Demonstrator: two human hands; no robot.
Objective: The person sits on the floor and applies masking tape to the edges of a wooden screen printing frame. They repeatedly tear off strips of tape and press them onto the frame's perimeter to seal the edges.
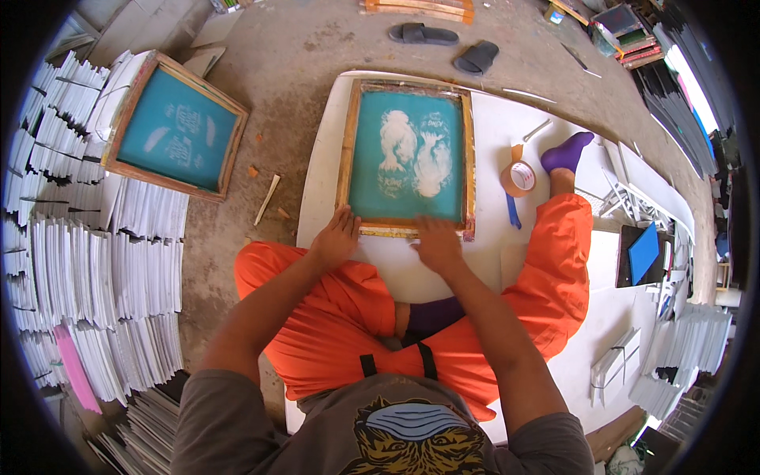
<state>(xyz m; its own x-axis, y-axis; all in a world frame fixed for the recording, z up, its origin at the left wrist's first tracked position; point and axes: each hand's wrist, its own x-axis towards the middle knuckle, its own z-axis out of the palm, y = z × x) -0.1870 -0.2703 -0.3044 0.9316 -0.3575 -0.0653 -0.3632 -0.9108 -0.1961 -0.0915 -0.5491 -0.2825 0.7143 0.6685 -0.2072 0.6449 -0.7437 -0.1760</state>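
Observation:
A wooden-framed silk screen (368, 195) with teal mesh and two pale bird-like motifs lies flat on a white board (321, 176) before me. At its near left corner rests my left hand (336, 235), open, with fingers stretched along the wood. My right hand (438, 244) lies over the near edge of the same frame, right of the middle. It is somewhat blurred; its fingers look extended, with the thumb apart. Neither hand shows anything held. To the right of the screen are a roll of brown tape (518, 179) and a blue strip-like tool (513, 212).
A second teal silk screen (178, 131) leans on stacks of white sheets (75, 269) at left. Dark slippers (423, 34) lie on the floor beyond the board. White offcuts (629, 199), a blue diamond-shaped piece (644, 253) and a bundled white stack (616, 366) sit at right.

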